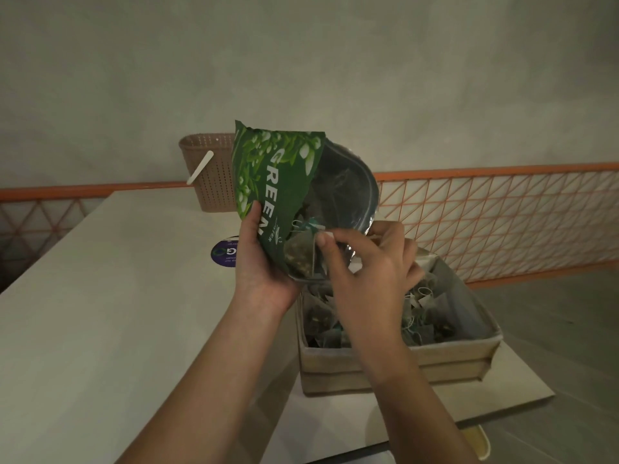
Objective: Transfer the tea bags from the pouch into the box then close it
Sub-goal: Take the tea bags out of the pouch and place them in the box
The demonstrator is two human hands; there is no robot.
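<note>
I had the green pouch (268,182) held up over the table (100,296), tilted so its open mouth faced down and to the right, just above the box (398,360). My left hand (259,262) was wrapped around the pouch's lower edge, thumb pressed on the printed front beside the word "GREEN", the rest of the fingers hidden behind it. My right hand (365,262) was at the pouch mouth, thumb and forefinger pinched together on a tea bag (301,257) that lay at the lip of the opening, its string and tag looped just above; the other fingers were loosely curled behind. More tea bags showed as dark shapes deeper inside the pouch, though I could not count them.

The box sat open on the table's right corner, directly under my right hand, with a heap of tea bags (418,326) and tangled strings already in it. I could not make out its lid with any certainty. Farther back on the table stood a brown perforated basket (207,172) with a white stick (200,167) leaning on its front, and a round purple sticker (223,253) lay on the tabletop just left of my left hand.
</note>
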